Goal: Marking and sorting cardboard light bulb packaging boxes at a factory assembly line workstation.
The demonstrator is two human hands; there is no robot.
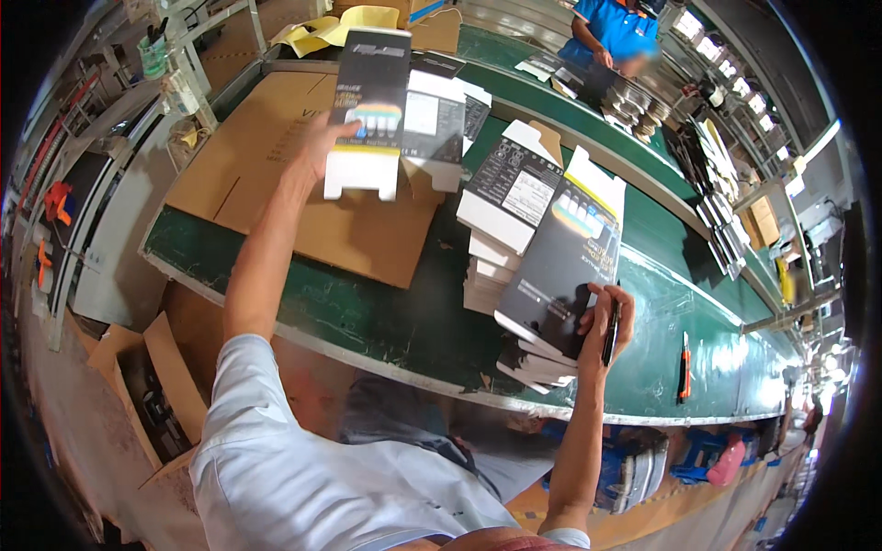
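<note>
My left hand (323,145) grips the left edge of a flattened dark grey carton (372,78) with a white flap and a yellow stripe, raised above the table. Behind it lie more grey and white flattened cartons (434,115). In my right hand (617,312) is a slim black pen (612,338). The fingers of that hand rest at the near right edge of a tilted stack of flattened dark cartons (560,262). Close beside it, to the left, stands another stack of cartons (510,188) with a white label on top.
A large brown cardboard sheet (257,170) lies on the green table (358,321). An orange utility knife (684,369) is at the right. Across the table a person in blue (597,28) works beside piled parts. An open cardboard box (175,395) sits below left.
</note>
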